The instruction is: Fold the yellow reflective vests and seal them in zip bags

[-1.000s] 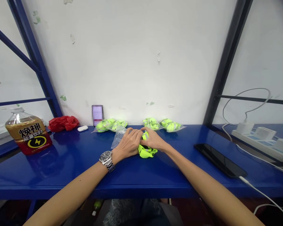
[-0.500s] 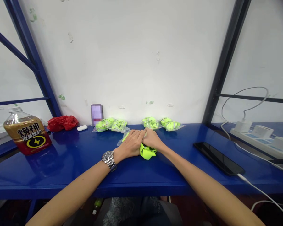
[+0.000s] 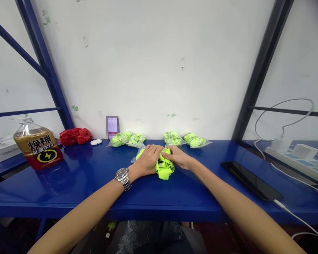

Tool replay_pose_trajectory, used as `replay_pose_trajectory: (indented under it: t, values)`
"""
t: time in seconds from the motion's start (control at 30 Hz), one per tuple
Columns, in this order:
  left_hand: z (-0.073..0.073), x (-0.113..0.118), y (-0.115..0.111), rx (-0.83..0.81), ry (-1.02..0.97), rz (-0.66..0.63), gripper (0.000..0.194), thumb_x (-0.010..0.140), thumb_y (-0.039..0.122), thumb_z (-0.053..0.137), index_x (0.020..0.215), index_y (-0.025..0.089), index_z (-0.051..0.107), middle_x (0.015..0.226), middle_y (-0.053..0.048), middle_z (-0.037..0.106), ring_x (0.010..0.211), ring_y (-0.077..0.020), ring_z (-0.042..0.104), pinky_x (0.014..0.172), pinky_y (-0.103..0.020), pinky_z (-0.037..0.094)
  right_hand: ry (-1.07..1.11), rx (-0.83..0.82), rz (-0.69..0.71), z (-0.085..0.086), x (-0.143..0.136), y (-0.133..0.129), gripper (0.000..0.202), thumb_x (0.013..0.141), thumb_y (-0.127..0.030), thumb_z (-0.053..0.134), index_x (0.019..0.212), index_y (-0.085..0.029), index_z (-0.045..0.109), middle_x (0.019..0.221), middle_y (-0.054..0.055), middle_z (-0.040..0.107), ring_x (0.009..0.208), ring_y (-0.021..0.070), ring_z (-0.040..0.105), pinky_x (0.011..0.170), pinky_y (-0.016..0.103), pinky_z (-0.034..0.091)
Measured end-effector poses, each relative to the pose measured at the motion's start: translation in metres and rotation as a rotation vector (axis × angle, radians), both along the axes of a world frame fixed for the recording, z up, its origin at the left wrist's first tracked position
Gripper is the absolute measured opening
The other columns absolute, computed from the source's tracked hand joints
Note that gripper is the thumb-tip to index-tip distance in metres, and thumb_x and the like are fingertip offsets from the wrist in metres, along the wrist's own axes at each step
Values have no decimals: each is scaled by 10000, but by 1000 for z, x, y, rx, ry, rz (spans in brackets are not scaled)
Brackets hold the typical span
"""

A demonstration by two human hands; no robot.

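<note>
A bundle of neon-yellow reflective bands [image 3: 164, 168] is being gripped by both hands at mid-desk [image 3: 69, 190], resting on the blue surface. The left hand [image 3: 146, 163], watch [image 3: 122, 175] on the wrist, is being curled over the bundle's left side, fingers clenched on it; a clear plastic bag [image 3: 136, 155] is being partly covered under that hand. The right hand [image 3: 178, 157] is being pinched onto the bundle's top right edge. Four bagged bands [image 3: 128, 139] are being kept in a row by the wall, just behind the hands. A drink bottle [image 3: 38, 148], red bag [image 3: 75, 135] and white earbud case [image 3: 95, 142] are being kept at far left; a black phone [image 3: 251, 180] on a cable is being charged at right, well apart
</note>
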State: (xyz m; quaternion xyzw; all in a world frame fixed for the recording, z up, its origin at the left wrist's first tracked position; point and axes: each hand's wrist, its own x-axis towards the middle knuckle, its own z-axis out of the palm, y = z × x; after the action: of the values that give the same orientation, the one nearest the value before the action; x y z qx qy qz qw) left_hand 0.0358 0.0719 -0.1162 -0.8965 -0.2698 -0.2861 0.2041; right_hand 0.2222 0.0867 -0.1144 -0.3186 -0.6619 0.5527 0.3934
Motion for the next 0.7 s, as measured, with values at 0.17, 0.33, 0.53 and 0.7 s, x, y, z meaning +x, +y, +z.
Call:
replay_pose_trajectory:
  t: [0.17, 0.33, 0.53, 0.7]
  values:
    - [1, 10, -10, 29, 19, -39, 492, 830, 289, 554, 1254, 95, 395, 1168, -197, 551, 1096, -313, 517, 918, -457, 433, -176, 190, -332, -11, -17, 5, 285, 588, -313, 737, 679, -164, 512, 619, -31, 516, 636, 130, 481, 544, 229, 374]
    - [1, 9, -7, -48, -104, -61, 653, 797, 366, 613, 1324, 133, 306, 1179, -178, 542, 1066, -305, 534, 899, -466, 456, -256, 255, -513, 1, -28, 2, 156, 616, -266, 653, 673, -158, 557, 626, -14, 561, 664, 151, 513, 572, 242, 377]
    - [-1, -3, 2, -99, -255, -77, 882, 760, 433, 666, 1414, 181, 130, 1291, -202, 443, 1146, -324, 521, 931, -493, 456, 7, -56, 52, 18, 5, -1, 356, 666, -433, 745, 875, -179, 609, 824, 33, 637, 755, 177, 591, 671, 298, 473]
    - [1, -6, -3, -199, -326, -113, 968, 747, 437, 680, 1448, 217, 50, 1335, -184, 408, 1163, -311, 513, 943, -472, 454, 180, -213, 146, 14, 16, 2, 444, 623, -529, 788, 779, -173, 572, 695, 3, 580, 627, 131, 549, 613, 287, 477]
